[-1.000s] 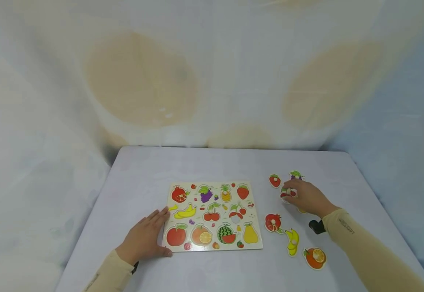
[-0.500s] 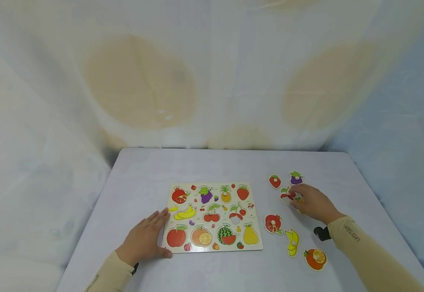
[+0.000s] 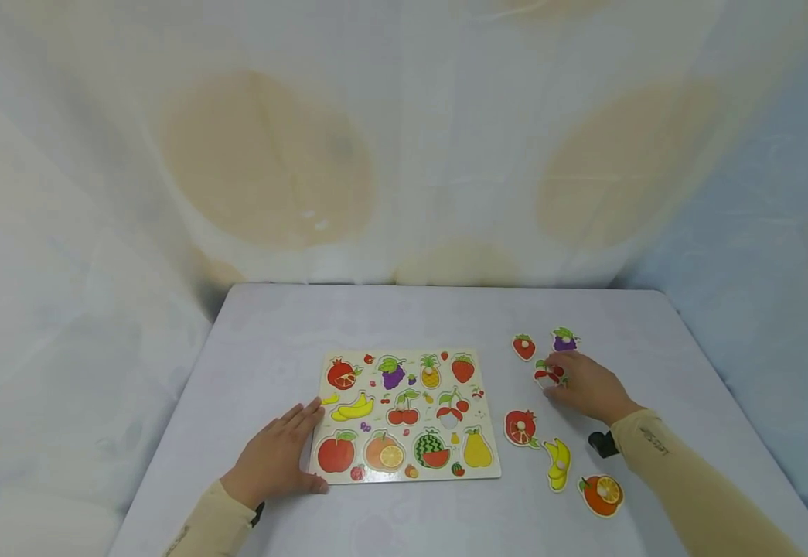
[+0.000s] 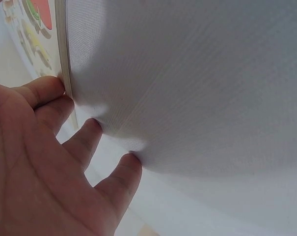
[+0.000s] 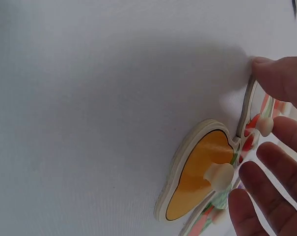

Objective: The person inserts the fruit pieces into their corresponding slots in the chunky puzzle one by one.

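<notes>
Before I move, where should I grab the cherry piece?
Pinch the cherry piece by its round knob, coming from above. It lies face up with the knob sticking out, and a yellow-orange piece crowds one edge, so the knob should be easier to hold than the thin rim.

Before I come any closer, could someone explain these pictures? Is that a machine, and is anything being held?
There is no machine here, just a person at work. The wide picture comes from a camera worn on the head; the two close-ups come from cameras worn on the wrists. On the pale table lies a fruit puzzle board. To its right are loose pieces, including a strawberry, grapes, pomegranate, bananas, orange and cherries. The left hand rests at the board's left edge. The right hand is at the cherries; I cannot tell whether it grips them.
</notes>
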The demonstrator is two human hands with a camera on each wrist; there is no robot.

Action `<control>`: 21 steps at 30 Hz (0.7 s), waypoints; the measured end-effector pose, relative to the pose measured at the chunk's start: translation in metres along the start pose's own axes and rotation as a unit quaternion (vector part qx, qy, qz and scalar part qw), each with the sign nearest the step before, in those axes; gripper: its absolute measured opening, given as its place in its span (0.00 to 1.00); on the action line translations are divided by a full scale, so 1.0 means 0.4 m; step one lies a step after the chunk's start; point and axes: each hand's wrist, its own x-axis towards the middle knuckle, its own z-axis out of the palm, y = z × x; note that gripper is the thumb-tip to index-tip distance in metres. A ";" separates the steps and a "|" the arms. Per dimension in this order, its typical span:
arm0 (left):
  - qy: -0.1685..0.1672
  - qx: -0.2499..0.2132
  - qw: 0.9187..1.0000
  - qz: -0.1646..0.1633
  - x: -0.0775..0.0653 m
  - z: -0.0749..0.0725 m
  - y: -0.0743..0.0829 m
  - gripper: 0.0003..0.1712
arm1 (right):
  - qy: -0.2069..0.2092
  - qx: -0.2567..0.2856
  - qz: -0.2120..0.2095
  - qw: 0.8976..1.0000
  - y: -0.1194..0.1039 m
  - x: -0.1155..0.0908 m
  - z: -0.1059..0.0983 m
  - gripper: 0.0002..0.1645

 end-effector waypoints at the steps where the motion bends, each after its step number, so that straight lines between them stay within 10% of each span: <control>1: 0.000 0.000 1.000 0.000 0.000 0.000 0.000 0.68 | -0.002 -0.003 0.001 1.000 -0.001 0.001 0.001 0.34; 21: 0.006 0.003 1.000 0.004 -0.002 0.007 -0.007 0.68 | 0.004 0.007 0.004 1.000 -0.002 0.013 0.007 0.34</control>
